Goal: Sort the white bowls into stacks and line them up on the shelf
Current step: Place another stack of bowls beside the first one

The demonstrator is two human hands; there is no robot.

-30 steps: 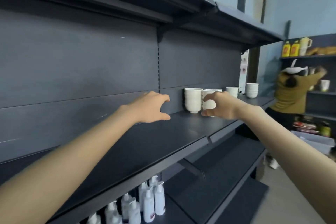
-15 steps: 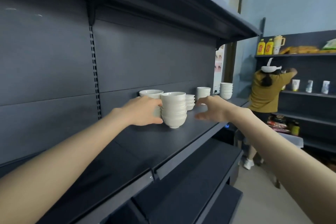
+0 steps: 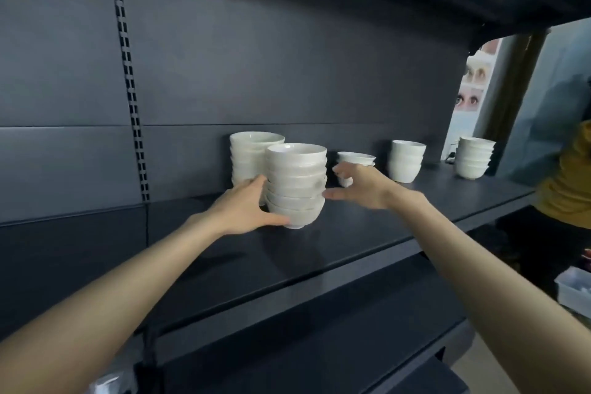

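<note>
Left hand (image 3: 243, 209): wrapped round the left side of the front stack (image 3: 295, 184), thumb at its base.
Rear stack (image 3: 248, 153): seen just behind-left of the front stack.
Front stack: stood on the shelf (image 3: 351, 243).
Right hand (image 3: 361, 185): spread open just right of the front stack, nothing grasped.

L hand (image 3: 246, 208) grips front bowl stack (image 3: 297, 182); R hand (image 3: 361, 185) beside.

The shelf board (image 3: 367, 243) lies open at lower centre; the front stack (image 3: 295, 182) and rear stack (image 3: 248, 153) (close together) block the middle.
</note>
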